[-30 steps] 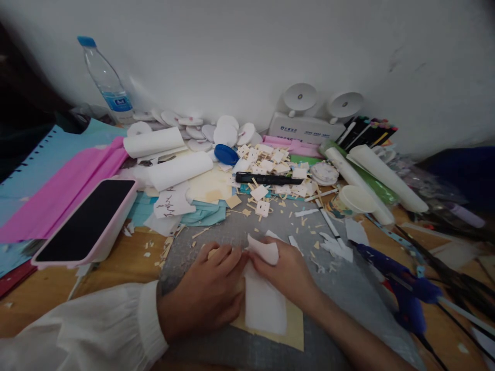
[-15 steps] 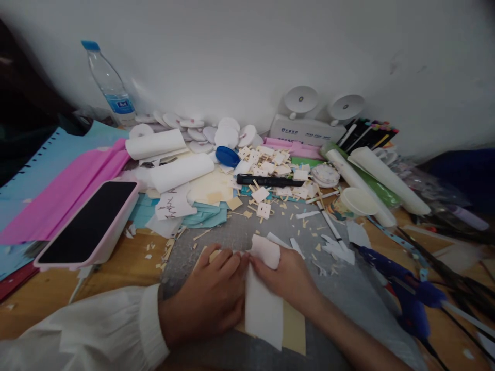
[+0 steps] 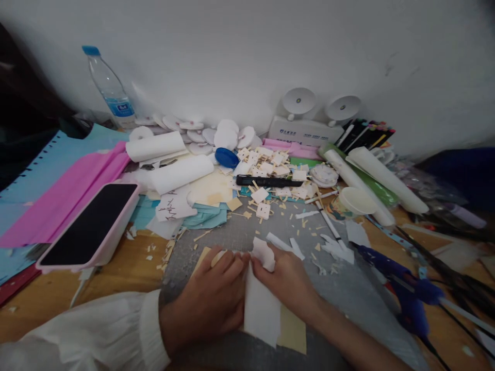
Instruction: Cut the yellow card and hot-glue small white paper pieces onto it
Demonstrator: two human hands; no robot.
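Note:
My right hand (image 3: 292, 281) is closed on a strip of white paper (image 3: 261, 317), its thumb on the near face and the top end curling over. Beside it, my left hand (image 3: 211, 296) has its fingers curled and bunched at the strip's left edge; the fingertips of both hands nearly meet. Beneath the strip and the hands lies a pale yellow sheet (image 3: 293, 330), showing at the lower right and above the left knuckles. Everything rests on a scuffed grey mat (image 3: 235, 234). What the left fingertips pinch is partly hidden.
Small square paper pieces with dots (image 3: 263, 211) are heaped behind the hands, with a black pen (image 3: 268, 181) across them. A blue glue gun (image 3: 406, 288) and cords lie right. At left are a phone (image 3: 91, 221) and a water bottle (image 3: 110, 87). Paper scraps (image 3: 336, 250) litter the mat.
Both hands stay at nearly the same spot on the paper. The right hand has shifted slightly left, and the strip's curled top looks a little narrower. The view has moved slightly.

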